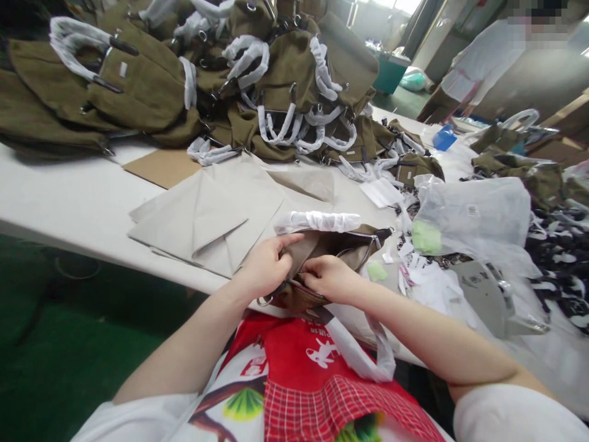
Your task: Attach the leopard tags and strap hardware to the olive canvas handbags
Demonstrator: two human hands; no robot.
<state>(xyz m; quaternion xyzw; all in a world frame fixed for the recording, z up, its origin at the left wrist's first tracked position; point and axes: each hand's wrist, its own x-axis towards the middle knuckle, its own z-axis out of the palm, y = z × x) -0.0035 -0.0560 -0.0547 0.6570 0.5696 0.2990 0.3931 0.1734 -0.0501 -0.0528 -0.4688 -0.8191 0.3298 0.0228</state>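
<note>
An open bag lies under the left grip, index extended, and right grip, bunched inside; I cannot tell their hold. Inner handling seems underway, needing it kept spread.

The open olive-brown handbag has a matt, woven-looking cloth body, a smoother beige fabric lining and a zip with shiny, metal-looking teeth; its arched white-wrapped handle looks crinkled and papery. The heaped olive-green bags are matt, rumpled canvas-like cloth with glinting metal rings. Flat pale-grey folded sheets look smooth and matt, the tan flat panel like dull cardboard, and the large clear bag is glossy, wrinkled plastic.
</note>
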